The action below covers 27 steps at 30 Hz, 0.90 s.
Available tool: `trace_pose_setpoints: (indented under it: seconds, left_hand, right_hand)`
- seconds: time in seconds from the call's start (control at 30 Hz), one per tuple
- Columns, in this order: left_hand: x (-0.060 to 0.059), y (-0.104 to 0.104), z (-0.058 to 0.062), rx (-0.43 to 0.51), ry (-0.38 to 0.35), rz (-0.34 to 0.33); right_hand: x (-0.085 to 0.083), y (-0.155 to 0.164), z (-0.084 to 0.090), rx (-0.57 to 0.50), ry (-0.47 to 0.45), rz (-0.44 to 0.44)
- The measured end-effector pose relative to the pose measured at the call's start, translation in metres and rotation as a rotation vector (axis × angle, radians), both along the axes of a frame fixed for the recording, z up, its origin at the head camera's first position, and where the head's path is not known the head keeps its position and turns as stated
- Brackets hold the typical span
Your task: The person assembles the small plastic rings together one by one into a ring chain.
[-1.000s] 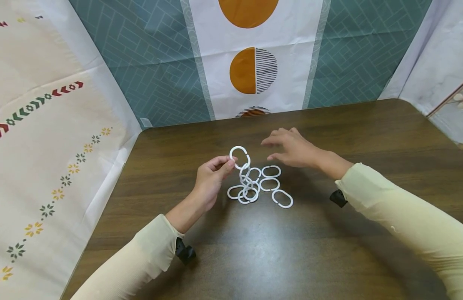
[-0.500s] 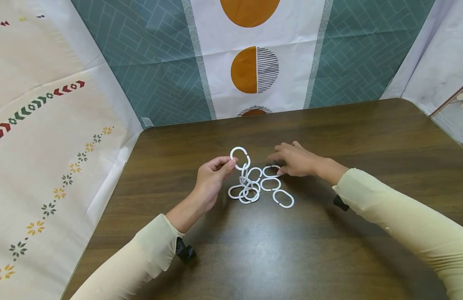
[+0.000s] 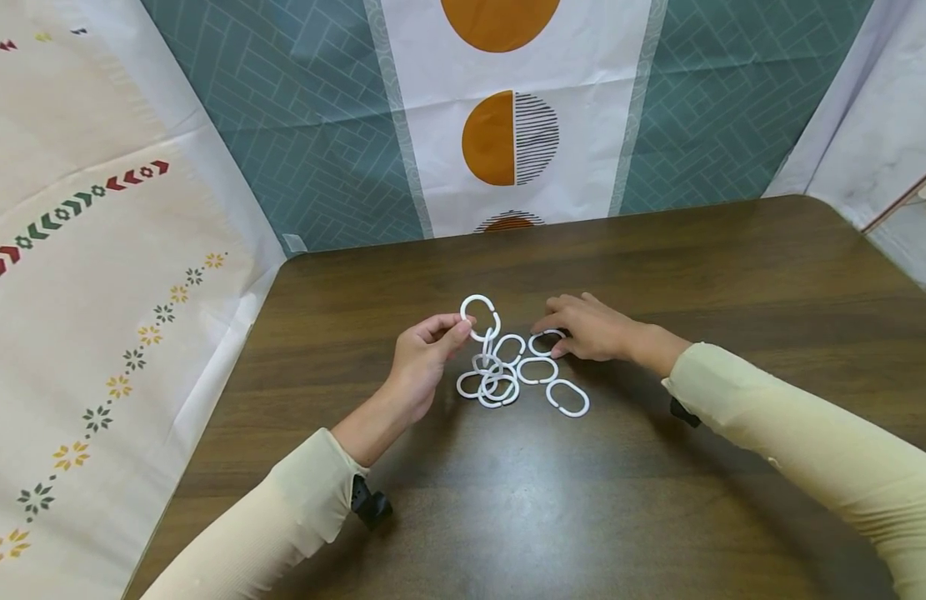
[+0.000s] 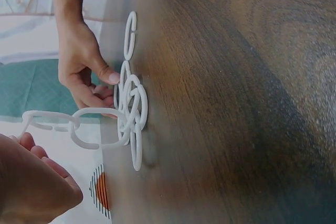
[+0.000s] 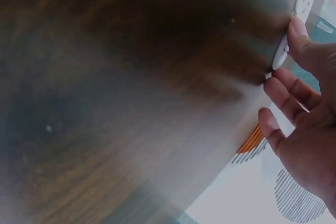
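In the head view my left hand [image 3: 423, 360] pinches an oval white plastic link [image 3: 478, 297], raised above the table between thumb and fingers. From it hangs a chain of white links [image 4: 93, 111], running down into a small overlapping heap [image 3: 500, 405] on the table. My right hand [image 3: 592, 327] is low at the far right of the heap, its thumb and fingers around both sides of a single link [image 3: 532, 343]. In the right wrist view the thumb [image 5: 298, 29] touches that link's edge. Each link has a small gap in its loop.
Two more loose links lie flat nearer me: one link [image 3: 536, 382] beside the heap, another link [image 3: 587, 405] to its right. The brown wooden table [image 3: 553, 517] reaches back to a patterned cloth wall [image 3: 327, 158]. A pale patterned cloth [image 3: 132, 292] hangs along the left side.
My right hand has come down toward me onto the farthest loose link, which has shifted slightly right. The neighbouring link has moved a little left. My left hand stays nearly still with its link.
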<state>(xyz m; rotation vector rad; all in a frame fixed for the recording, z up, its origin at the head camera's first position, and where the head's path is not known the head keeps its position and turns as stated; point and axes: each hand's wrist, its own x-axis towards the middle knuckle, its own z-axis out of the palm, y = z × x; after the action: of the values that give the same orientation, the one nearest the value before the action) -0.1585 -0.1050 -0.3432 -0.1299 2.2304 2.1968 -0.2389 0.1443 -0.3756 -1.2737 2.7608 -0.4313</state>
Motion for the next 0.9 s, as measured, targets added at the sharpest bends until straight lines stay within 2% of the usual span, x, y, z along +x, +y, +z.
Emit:
trace_pose_setpoints:
  seconds: [0.1, 0.43, 0.63, 0.77, 0.9]
  left_hand:
    - [0.001, 0.000, 0.001, -0.002, -0.009, -0.001]
    - [0.001, 0.001, 0.002, -0.001, -0.005, 0.000]
    - [0.002, 0.003, 0.003, -0.002, -0.004, 0.000]
    - [0.001, 0.004, 0.002, 0.004, -0.010, -0.006]
    - [0.002, 0.004, 0.004, 0.002, -0.012, -0.002]
  right_hand:
    - [0.001, 0.000, -0.002, -0.005, 0.043, 0.021]
    - [0.005, 0.002, -0.003, 0.052, 0.308, 0.116]
    - [0.000, 0.009, -0.002, -0.089, 0.375, 0.103]
    - [-0.004, 0.018, 0.001, -0.172, 0.396, 0.018]
    - [-0.005, 0.021, 0.013, -0.319, 0.429, -0.045]
